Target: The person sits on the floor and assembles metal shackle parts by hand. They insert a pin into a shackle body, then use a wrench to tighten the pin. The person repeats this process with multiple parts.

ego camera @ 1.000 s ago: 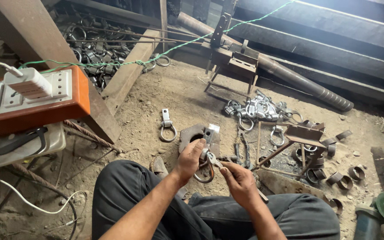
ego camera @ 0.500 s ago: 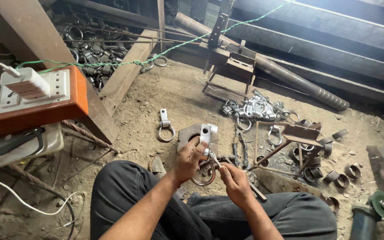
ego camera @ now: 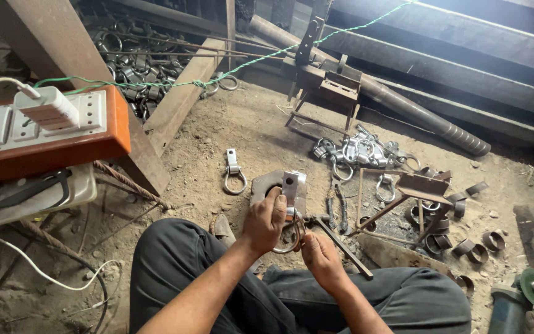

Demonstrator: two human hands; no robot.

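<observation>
left hand (ego camera: 266,221): mine, clenched round the flat strap end of a metal clamp (ego camera: 290,213), thumb side toward the ring; holds it upright just above my lap.
right hand (ego camera: 320,256): mine, fingers pinched at the lower edge of the clamp's ring, just beside my left hand; whether it grips the ring itself or a small part on it, I cannot tell.
metal clamp: bright flat strap on top, round ring below; sits between both hands, over a grey steel block (ego camera: 266,184) on the dirt just ahead of my left hand.
handling guess: stiff steel, no give, fairly light for one hand; smooth plated faces probably slip a bit with dusty fingers; cut strap edges may be sharp. Best hold looks like the flat strap, with the other hand steadying the ring.
finished clamp (ego camera: 234,170): same kind, lies alone on the ground ahead and left of my left hand.
clamp pile (ego camera: 360,151): heap of shiny ones, ahead and right of my right hand, well apart.
welding jig (ego camera: 412,195): rusty frame, right of my right hand, near.
bent strips (ego camera: 477,247): dark curved bands scattered far right of my right hand.
angle grinder (ego camera: 517,303): green disc, far right, low corner.
power strip (ego camera: 38,117): white sockets on an orange board, far left of my left hand, plug in it.
</observation>
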